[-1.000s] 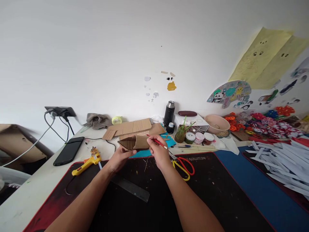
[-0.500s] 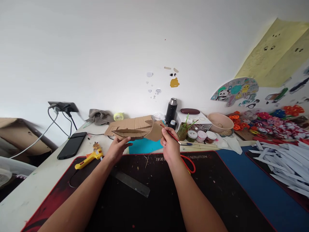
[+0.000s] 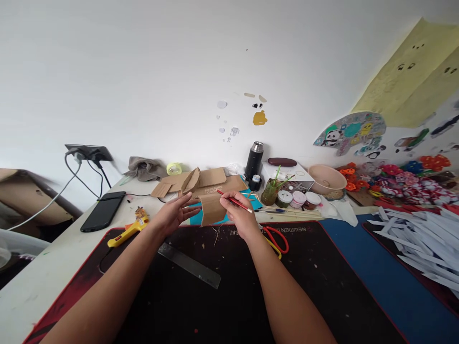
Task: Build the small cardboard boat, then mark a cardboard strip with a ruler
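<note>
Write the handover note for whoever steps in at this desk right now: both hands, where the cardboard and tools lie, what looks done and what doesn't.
Left hand: open, fingers spread, beside the cardboard piece, not gripping it.
Right hand: grip shut on a red pencil and pinching the cardboard piece's right edge, held just above the black mat.
Nearby: metal ruler on the mat, scissors right of the right hand, yellow glue gun at the mat's left edge, more cardboard sheets behind.
Done: the piece is cut out and curved.
Left: no pencil marks or glue visible on it.
</note>
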A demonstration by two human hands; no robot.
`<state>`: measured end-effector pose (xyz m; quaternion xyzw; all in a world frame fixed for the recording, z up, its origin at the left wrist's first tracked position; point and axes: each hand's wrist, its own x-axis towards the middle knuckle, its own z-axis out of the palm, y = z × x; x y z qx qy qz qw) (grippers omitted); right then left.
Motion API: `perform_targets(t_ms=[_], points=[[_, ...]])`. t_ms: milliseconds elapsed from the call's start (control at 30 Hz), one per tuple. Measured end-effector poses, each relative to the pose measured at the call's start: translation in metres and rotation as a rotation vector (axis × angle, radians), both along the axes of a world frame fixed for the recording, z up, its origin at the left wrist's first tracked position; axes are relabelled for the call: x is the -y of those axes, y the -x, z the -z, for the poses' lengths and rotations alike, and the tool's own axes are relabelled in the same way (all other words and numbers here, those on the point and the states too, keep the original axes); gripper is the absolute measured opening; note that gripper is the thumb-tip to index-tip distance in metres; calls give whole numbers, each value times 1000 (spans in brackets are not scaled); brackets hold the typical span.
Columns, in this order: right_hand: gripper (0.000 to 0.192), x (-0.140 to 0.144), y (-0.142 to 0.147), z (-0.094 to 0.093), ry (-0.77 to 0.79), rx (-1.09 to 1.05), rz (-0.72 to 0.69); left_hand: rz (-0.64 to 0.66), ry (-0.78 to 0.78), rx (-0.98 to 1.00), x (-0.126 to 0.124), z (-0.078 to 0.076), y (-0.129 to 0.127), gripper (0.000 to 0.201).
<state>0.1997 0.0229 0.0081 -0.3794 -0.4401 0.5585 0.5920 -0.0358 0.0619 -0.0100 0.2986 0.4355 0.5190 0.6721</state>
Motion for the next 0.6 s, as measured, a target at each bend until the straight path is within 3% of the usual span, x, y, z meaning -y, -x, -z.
perform_targets(t_ms=[167,233,333,400,600], points=[[25,5,0,0,-118,204,-72,474,79,-58,20,-11,11,54],[22,6,1,2,-150,247,-106,540,52,-74,22,-14,14,54],[21,7,4,7,-171,326,-155,371,-29,-63,25,-12,14,36],[23,7,5,10,-189,372,-152,241,-52,-35,27,-7,12,37],[48,0,0,13,-57,248,41,-39,-103,96,33,-7,-1,42]])
